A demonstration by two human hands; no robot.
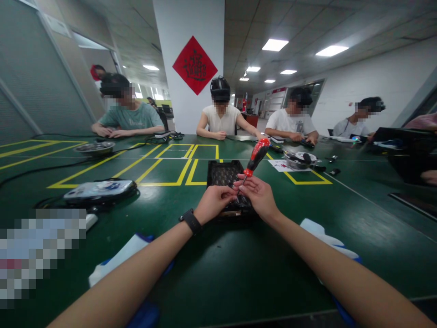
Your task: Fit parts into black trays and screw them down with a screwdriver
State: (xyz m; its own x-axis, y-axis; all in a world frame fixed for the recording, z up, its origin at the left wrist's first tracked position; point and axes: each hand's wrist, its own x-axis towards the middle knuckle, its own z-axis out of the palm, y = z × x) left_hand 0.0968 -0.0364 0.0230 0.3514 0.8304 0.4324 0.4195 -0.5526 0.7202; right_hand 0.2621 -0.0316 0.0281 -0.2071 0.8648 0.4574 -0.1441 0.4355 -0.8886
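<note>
A screwdriver (258,154) with a red and black handle leans up and to the right, its thin shaft pointing down between my hands. The fingers of my right hand (260,195) are closed around the shaft below the handle. My left hand (215,201) is pinched beside the lower end of the shaft; whatever its fingertips hold is too small to make out. Beneath both hands lies a black plastic case (221,169), open at the top, with rows of round hollows inside. My fingers cover its near part and the screwdriver's tip.
White and blue gloves (118,259) (327,239) lie under my forearms. To the left are a phone-like device (100,190) and black cables. Metal bowls (94,148) (300,160) stand farther off. Several people sit across the green table (218,282), which bears yellow tape lines.
</note>
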